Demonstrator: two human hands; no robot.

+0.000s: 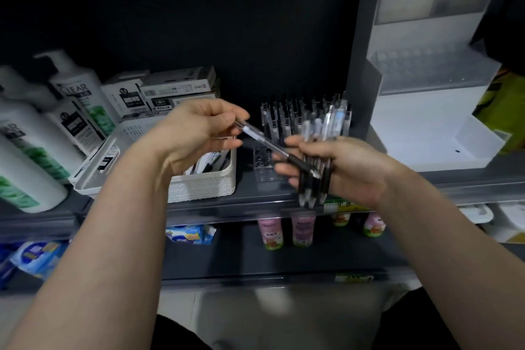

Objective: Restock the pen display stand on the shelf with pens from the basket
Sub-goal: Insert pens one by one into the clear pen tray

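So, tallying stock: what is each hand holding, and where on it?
The left hand pinches one pen by its clear upper end; the right hand grips a bundle of pens around their black lower sections.

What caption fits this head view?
Left hand pinches a single pen reaching the pen bundle gripped by the right hand, before the display stand.

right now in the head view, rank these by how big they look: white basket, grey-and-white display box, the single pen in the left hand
1. grey-and-white display box
2. white basket, partly behind the left hand
3. single pen, clearly smallest
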